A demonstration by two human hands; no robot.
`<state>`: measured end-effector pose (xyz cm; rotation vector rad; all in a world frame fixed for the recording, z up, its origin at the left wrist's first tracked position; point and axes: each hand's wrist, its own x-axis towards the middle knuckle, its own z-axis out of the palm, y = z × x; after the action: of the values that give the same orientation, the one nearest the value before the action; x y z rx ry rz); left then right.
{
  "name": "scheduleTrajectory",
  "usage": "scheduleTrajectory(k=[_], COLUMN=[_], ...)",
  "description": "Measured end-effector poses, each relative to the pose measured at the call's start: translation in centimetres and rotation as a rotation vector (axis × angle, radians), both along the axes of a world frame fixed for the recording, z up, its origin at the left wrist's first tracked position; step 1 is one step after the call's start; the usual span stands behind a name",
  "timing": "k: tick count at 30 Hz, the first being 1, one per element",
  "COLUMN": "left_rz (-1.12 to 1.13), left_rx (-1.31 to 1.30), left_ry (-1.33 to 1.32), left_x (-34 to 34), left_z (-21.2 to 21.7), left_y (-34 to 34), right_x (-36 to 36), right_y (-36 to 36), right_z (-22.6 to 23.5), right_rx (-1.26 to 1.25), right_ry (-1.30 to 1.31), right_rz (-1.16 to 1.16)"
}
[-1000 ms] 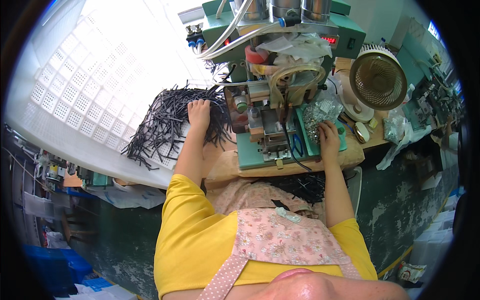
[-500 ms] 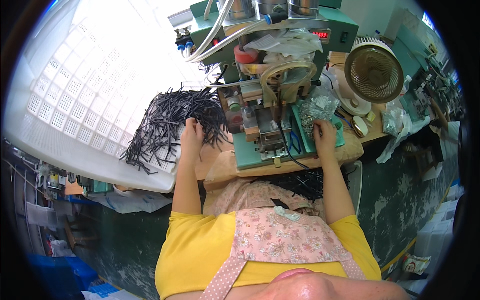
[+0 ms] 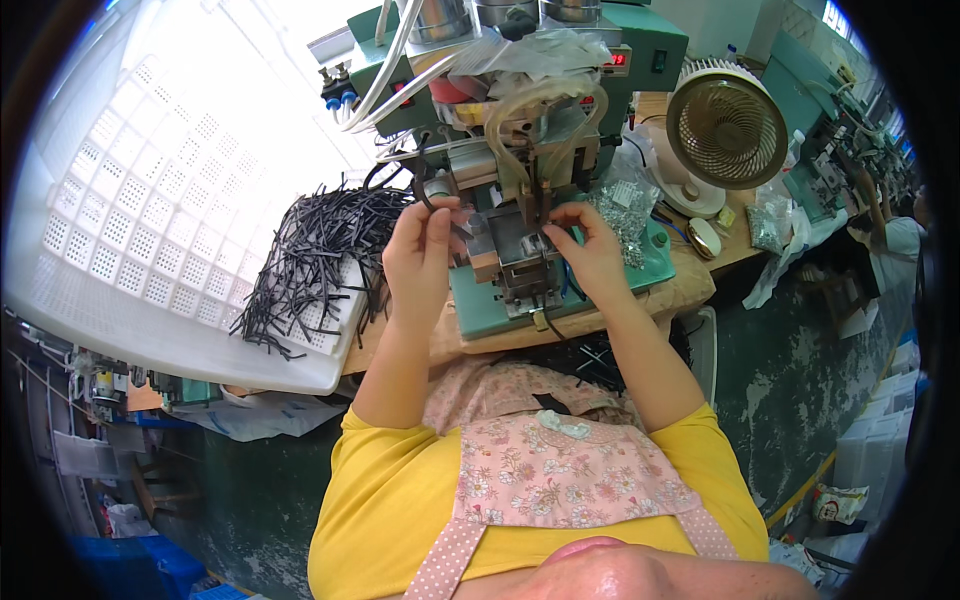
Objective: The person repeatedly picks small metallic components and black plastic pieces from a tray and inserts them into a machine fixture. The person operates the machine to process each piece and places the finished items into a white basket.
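Observation:
My left hand point(image 3: 418, 262) is closed on a black strip point(image 3: 422, 182), which curves up from the fingertips at the left side of the green press machine point(image 3: 480, 308). My right hand point(image 3: 592, 252) reaches in from the other side, its thumb and fingers pinched beside the metal die block point(image 3: 522, 250) in the middle. Whatever lies between those fingertips is too small to make out. Behind the right hand, a clear bag of small metal parts point(image 3: 628, 215) spills onto the green base. To the left is a pile of black strips point(image 3: 325, 250).
The pile lies on a large white perforated plastic basket point(image 3: 120, 240) tilted at the left. A round fan point(image 3: 728, 128) stands at the right, with a small round case point(image 3: 703, 238) and another bag of parts point(image 3: 768, 225). Brown paper point(image 3: 640, 305) covers the table's front edge.
My left hand has left the strip pile and moved right to the machine with a black strip. My right hand has come from the metal parts leftward to the die block.

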<state>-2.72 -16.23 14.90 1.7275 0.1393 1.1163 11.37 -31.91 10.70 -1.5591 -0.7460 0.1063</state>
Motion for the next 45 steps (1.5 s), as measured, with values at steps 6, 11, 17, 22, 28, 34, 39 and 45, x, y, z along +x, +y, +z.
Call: scheduleTrajectory(k=[6,11,17,22,28,34,39,45], left_rz=[-0.086,-0.12,-0.155,0.071,-0.037,-0.02,-0.034,-0.056], left_rx=[-0.088,-0.111,-0.085,0.234,0.84,0.895,0.835,0.782], left_ry=[0.0,-0.008,0.028,0.033,-0.182,-0.25,-0.234,-0.189], left_x=[0.4,0.4,1.2,1.3,3.2,3.9,3.8,3.3], left_z=[0.8,0.0,-0.7,-2.2,-5.8,-6.5,-6.6,-6.5], left_y=[0.0,0.0,0.4,-0.7,-5.0,-4.4,-4.7,-4.9], right_x=[-0.3,0.3,0.9,1.1,2.5,7.9,6.9,7.4], right_y=[1.1,1.5,0.8,0.6,-2.3,-8.0,-6.0,-4.3], right_z=[-1.8,-2.3,-1.3,0.5,0.0,-6.2,-9.6,-8.4], right_rx=[0.122,0.089,-0.014,-0.067,-0.092,-0.333,-0.528,-0.637], right_ry=[0.061,0.065,-0.012,-0.065,-0.354,-0.503,-0.88,-1.099], right_rz=[0.04,0.076,0.111,0.114,-0.095,-0.425,-0.395,-0.271])
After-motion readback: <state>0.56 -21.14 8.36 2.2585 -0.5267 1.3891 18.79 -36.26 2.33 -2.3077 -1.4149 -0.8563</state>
